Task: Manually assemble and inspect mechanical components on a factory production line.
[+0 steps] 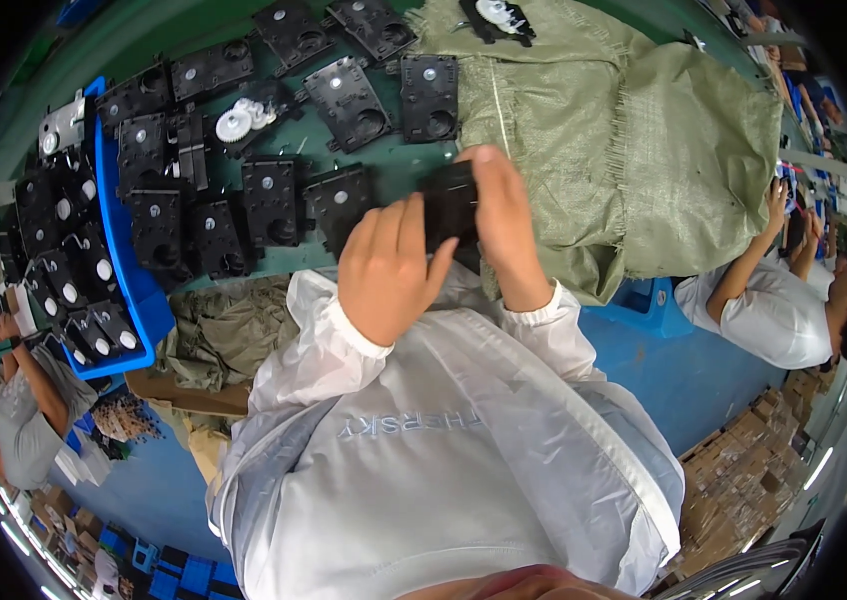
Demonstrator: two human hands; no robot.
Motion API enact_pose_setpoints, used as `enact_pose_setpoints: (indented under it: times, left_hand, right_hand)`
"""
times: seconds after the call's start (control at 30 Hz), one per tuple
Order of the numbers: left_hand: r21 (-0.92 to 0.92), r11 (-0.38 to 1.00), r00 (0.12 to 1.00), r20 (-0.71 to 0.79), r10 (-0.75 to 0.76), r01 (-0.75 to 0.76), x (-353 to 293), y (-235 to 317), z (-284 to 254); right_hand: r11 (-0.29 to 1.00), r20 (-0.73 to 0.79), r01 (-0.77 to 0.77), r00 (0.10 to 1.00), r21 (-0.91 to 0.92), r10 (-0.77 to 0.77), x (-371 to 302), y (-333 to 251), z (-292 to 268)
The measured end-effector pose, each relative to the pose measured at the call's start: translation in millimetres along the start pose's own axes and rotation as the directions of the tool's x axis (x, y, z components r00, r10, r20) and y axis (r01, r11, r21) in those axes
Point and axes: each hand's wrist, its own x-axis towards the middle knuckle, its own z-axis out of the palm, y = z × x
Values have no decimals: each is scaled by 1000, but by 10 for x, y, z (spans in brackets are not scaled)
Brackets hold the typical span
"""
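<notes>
A black plastic housing (pixel 451 208) is held just above the green table's near edge, blurred by motion. My right hand (pixel 506 225) grips its right side, fingers at the upper right edge. My left hand (pixel 389 268) is at its left side, fingers close together and the thumb reaching to its lower edge. The left fingertips' underside is hidden. Several similar black housings (pixel 349 102) lie in rough rows on the table beyond and to the left. Among them sits a part with white gears (pixel 244 120).
At the left stands a blue bin (pixel 151 335) with several black parts. A green woven sack (pixel 664 150) covers the table's right side, with another geared part (pixel 499 18) at its far edge. A blue stool (pixel 649 308) is below. Co-workers sit at left (pixel 29 415) and right (pixel 769 310).
</notes>
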Motion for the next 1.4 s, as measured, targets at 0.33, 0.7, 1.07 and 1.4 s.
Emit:
enact_pose_setpoints:
  times: [0.33, 0.7, 1.07, 1.4]
  left_hand:
    - [340, 940, 996, -69, 53, -26, 51, 48, 255]
    - [326, 940, 992, -28, 121, -105, 313, 478, 202]
    - [-65, 881, 823, 332, 462, -469, 1414, 1604, 1634]
    - [-160, 901, 860, 269, 433, -404, 1323, 1639, 2044]
  right_hand:
    - [966, 15, 146, 989, -212, -146, -130, -160, -291]
    - [244, -306, -203, 790, -948, -531, 17, 153, -2329]
    - [521, -429, -47, 632, -852, -645, -136, -336, -2596]
    - [564, -498, -90, 596, -821, -630, -247, -274, -2719]
